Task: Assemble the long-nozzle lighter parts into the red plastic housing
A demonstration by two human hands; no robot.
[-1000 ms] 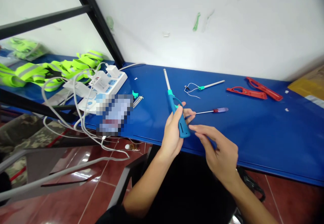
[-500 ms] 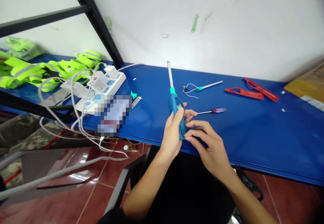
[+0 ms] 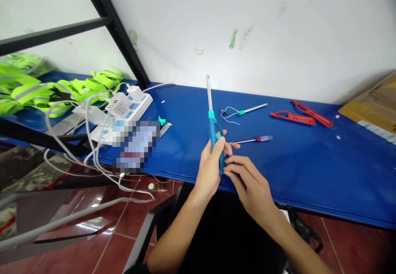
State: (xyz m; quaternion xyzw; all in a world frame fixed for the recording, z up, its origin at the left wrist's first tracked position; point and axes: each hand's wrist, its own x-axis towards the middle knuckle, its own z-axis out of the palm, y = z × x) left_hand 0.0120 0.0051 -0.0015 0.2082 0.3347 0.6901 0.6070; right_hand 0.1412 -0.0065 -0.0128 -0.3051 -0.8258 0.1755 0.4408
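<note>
Blue table [image 3: 309,166], lighter [image 3: 212,129] turned more edge-on, right hand [image 3: 254,187] perhaps touching

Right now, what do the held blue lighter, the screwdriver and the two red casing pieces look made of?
Blue lighter: body likely plastic, evenly coloured; barrel probably metal, silvery and bright.
Screwdriver: handle probably clear-tinted plastic, looks translucent; thin silvery shaft, likely metal.
Red casing pieces: smooth, slightly shiny, uniform red; likely moulded plastic.

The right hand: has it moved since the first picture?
Yes. The right hand has shifted left, towards the lighter, judged against the screwdriver lying on the table.
</note>
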